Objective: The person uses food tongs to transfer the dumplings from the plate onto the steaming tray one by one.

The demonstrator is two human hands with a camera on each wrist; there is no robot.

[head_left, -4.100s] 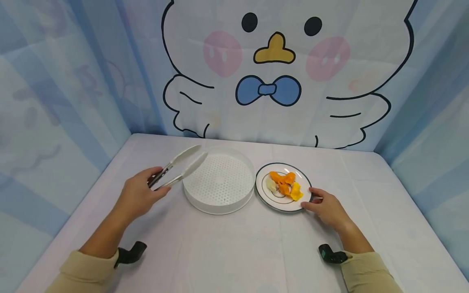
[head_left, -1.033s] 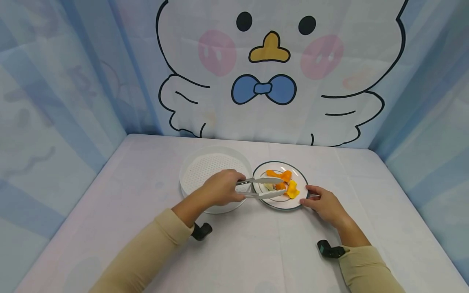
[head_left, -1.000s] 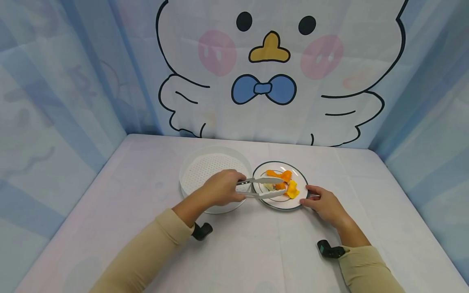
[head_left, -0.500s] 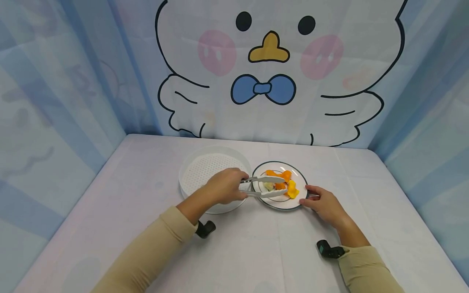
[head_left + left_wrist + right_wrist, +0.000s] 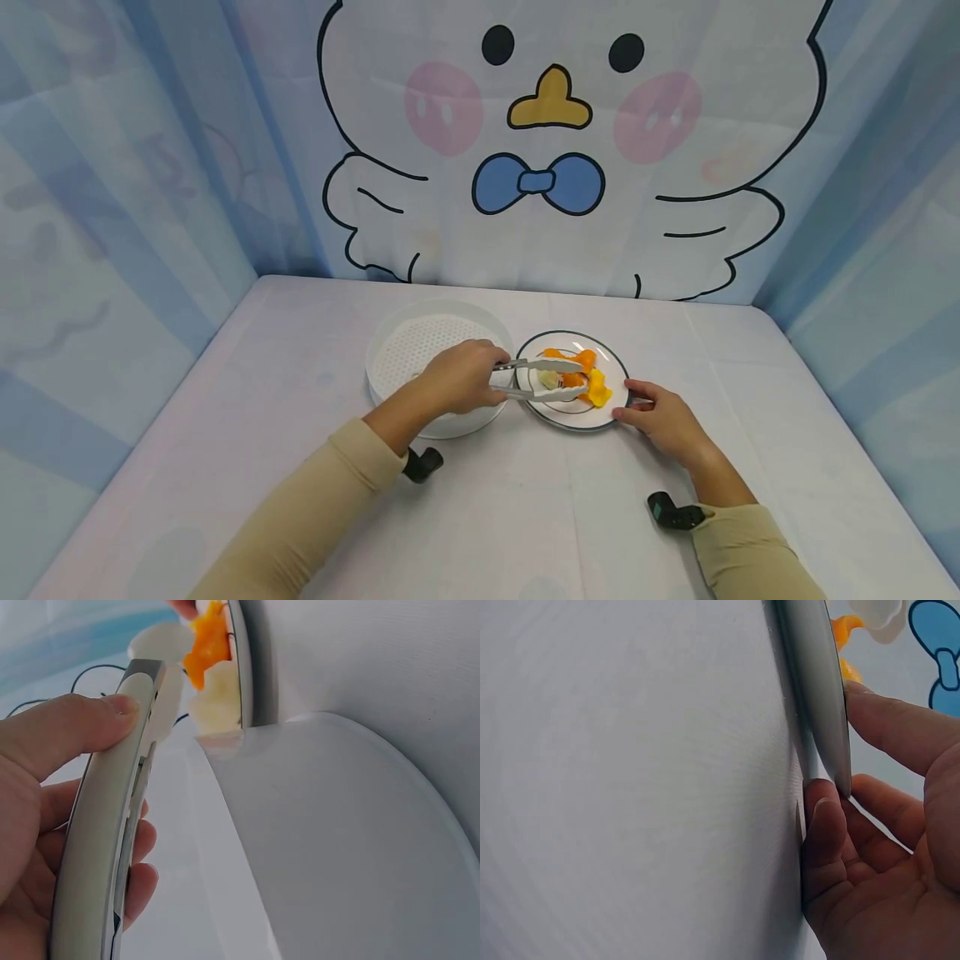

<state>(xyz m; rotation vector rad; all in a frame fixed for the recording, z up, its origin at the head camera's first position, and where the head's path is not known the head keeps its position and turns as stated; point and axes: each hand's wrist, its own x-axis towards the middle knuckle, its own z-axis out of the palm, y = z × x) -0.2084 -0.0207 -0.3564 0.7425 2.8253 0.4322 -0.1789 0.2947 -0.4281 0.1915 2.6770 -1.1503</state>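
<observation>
My left hand (image 5: 465, 379) grips a pair of tongs (image 5: 551, 365) by the handles, reaching across the white perforated round tray (image 5: 408, 346). The white tong tips hang apart over the left part of a white plate (image 5: 551, 417) with a dark rim line. On that plate lie several crinkled orange pieces (image 5: 585, 360), a yellow piece (image 5: 598, 389) and a pale piece (image 5: 548, 380), the pale one between the tong tips in the head view. My right hand (image 5: 667, 421) pinches the plate's right edge, thumb (image 5: 889, 724) on top and fingers (image 5: 825, 832) under it.
Tray and plate stand side by side on a white-covered table (image 5: 487, 517), rims close together. A curtain (image 5: 420, 225) printed with a cartoon bird rises behind the table, and blue drapes (image 5: 127, 250) hang at both sides.
Over the past seconds my left hand has carried the tongs rightward from beside the tray to over the plate. Lately they shift only slightly. The right hand keeps its hold on the plate.
</observation>
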